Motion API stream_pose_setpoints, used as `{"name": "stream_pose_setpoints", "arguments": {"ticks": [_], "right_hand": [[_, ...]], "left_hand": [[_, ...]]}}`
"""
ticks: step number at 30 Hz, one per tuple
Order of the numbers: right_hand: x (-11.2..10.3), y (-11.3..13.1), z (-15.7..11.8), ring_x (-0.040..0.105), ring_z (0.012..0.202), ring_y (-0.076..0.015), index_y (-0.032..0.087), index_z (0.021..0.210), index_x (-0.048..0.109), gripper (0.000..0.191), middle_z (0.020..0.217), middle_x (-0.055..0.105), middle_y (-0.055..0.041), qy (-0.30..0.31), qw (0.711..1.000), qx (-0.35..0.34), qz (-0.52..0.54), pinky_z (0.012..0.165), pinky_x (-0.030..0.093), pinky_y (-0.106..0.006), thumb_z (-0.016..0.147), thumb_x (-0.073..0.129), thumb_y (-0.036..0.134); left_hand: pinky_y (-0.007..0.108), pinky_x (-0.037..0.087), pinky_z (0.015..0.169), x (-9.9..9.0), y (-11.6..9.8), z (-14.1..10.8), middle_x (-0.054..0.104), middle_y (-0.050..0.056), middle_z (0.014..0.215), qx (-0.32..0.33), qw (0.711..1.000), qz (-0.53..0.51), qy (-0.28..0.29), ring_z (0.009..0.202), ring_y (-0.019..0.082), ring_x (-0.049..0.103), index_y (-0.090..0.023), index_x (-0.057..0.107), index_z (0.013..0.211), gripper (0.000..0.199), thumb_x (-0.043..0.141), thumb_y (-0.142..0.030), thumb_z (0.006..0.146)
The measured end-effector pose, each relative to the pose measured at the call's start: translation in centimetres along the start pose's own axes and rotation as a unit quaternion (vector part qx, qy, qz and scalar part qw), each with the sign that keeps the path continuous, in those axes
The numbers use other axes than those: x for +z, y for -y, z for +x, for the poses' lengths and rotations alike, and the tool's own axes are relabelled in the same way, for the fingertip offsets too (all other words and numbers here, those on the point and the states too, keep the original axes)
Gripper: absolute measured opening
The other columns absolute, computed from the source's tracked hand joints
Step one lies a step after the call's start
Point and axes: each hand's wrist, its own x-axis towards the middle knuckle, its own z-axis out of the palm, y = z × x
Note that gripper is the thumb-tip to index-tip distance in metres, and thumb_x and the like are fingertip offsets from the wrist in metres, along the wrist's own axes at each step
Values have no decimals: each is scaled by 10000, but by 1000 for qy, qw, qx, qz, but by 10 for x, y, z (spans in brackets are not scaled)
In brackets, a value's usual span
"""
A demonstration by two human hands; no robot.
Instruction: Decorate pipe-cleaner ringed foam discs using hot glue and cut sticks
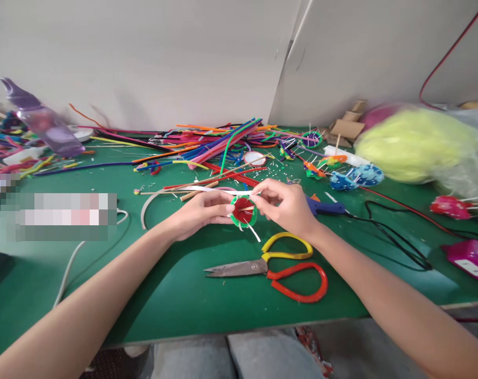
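Between my two hands is a small round craft piece point(244, 211), red inside with a fuzzy green rim. Thin white strips stick out of it, one pointing down toward me. My left hand point(207, 208) pinches its left edge between thumb and fingers. At the upper right of the rim, my right hand point(280, 202) has thumb and forefinger closed on a narrow white strip point(242, 193). That strip seems to run left behind my left hand. Below the hands, scissors point(258, 267) with one yellow and one red handle lie on the green table point(175, 310).
Behind are heaped pipe cleaners point(219, 145) and a small round white container point(254, 158). A blue glue gun point(327, 207) with a black cord lies right, near small colourful umbrella-like pieces point(357, 176) and a bagged yellow bundle point(416, 142). A purple bottle point(45, 121) stands tilted left.
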Motion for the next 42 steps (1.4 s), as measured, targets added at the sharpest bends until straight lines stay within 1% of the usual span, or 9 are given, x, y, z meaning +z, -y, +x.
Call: {"name": "stream_pose_setpoints", "arguments": {"ticks": [5,9,13,20,25,29,32,38,42], "right_hand": [[-2,0,1,502,437,-90,193,883,592,69,545,578,49,1,1000,-2,8,466,410,-238,838,596,245],[-4,1,3,577,632,-124,198,954,609,148,793,645,-10,-23,999,-42,5,516,440,-244,809,623,224],[-6,3,4,546,671,-130,210,922,635,110,928,643,-36,-8,995,-95,-15,573,467,-276,813,630,218],[-4,6,4,570,789,-170,229,832,659,74,868,657,-42,7,992,-126,-24,574,473,-286,858,593,207],[-3,6,4,581,788,-167,219,791,654,100,826,658,-38,13,992,-120,-18,575,477,-282,865,589,203],[-4,6,3,591,750,-148,217,869,650,56,869,667,-30,5,995,-95,-6,581,484,-271,857,596,207],[-4,5,3,596,738,-143,217,935,640,94,894,665,-27,-12,998,-55,3,603,495,-273,855,605,253],[-4,3,4,610,783,-166,205,867,612,95,859,648,-30,-23,999,-16,31,614,501,-276,843,622,297],[-3,3,5,585,723,-151,203,802,597,76,825,636,-25,-19,999,-26,17,582,477,-268,831,628,266]], "left_hand": [[259,583,752,-1,1,0,686,32,908,-1,1000,-9,-4,806,130,671,-155,690,911,231,776,-242,715],[261,593,730,-2,3,0,691,30,868,-2,1000,-20,-2,778,133,679,-154,681,902,245,784,-259,706],[254,597,692,-2,3,-1,683,34,818,-8,1000,-27,6,729,132,679,-136,679,885,271,796,-281,689],[275,584,714,3,-2,-4,661,15,795,-36,999,-4,34,703,127,675,-128,679,846,242,795,-269,688],[271,578,720,3,-3,-5,680,35,820,-39,997,11,62,742,143,682,-136,684,870,254,783,-302,705],[288,580,728,2,-2,-4,678,32,798,-40,998,6,50,722,146,679,-133,675,857,254,790,-290,693],[285,584,717,1,-1,-3,676,31,777,-34,999,-10,32,705,142,678,-125,674,861,265,795,-283,685],[320,592,745,-3,1,-1,706,47,818,12,999,-35,10,739,159,683,-138,687,918,293,792,-275,681],[305,595,738,-3,1,-1,712,58,817,24,999,-42,16,742,162,692,-133,687,932,300,788,-273,686]]}}
